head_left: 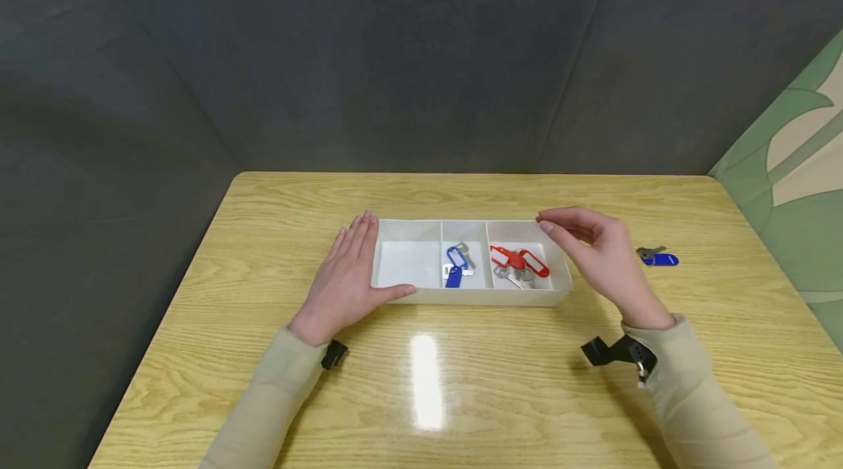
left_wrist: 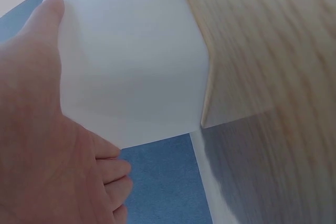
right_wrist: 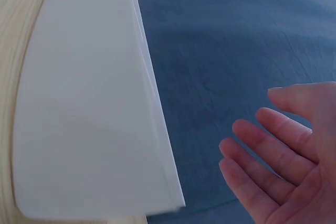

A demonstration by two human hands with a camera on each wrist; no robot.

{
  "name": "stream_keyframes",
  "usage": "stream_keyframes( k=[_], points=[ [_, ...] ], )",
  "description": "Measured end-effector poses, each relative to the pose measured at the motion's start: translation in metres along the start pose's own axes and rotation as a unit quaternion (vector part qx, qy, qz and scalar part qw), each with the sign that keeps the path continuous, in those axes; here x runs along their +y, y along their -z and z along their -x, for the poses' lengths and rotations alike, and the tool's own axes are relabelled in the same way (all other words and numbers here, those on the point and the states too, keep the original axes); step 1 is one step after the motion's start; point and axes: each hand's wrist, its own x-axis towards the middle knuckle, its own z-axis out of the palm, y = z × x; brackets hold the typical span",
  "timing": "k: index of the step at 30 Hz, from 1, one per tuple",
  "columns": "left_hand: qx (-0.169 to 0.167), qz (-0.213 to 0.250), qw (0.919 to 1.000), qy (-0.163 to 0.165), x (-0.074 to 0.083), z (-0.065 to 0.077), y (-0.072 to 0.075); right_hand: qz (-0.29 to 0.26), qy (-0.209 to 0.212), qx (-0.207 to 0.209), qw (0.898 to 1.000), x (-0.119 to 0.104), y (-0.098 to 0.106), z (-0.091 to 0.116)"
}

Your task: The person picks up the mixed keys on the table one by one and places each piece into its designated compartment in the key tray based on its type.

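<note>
I'm viewing a long white tray (head_left: 474, 296) that is sitting open side up on the table (head_left: 514, 381), two dividers splitting it into three compartments. In the middle one I'm making out silver blue-tagged keys (head_left: 454, 277); in the right one, red-tagged keys (head_left: 535, 264) are overlapping in a loose heap. My left hand (head_left: 345, 282) is resting against the tray's left end, and my right hand (head_left: 602, 249) is hovering by its far right corner. A lone blue-tagged key (head_left: 661, 260) is lying well right of the tray.
</note>
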Motion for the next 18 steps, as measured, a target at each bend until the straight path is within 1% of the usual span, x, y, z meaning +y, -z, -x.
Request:
stream_keyframes(
  k=[7, 13, 18],
  points=[
    [0.002, -0.002, 1.0, -0.001, 0.0, 0.0, -0.001, 0.009, -0.026, 0.023, 0.999, 0.004, 0.014, 0.001],
    [0.002, -0.001, 1.0, -0.001, 0.0, 0.001, 0.0, 0.026, -0.034, 0.035, 0.998, 0.007, 0.026, 0.003],
    [-0.001, -0.002, 1.0, 0.002, 0.001, 0.001, 0.0, 0.028, -0.036, 0.049, 0.998, 0.013, 0.034, 0.003]
  ],
)
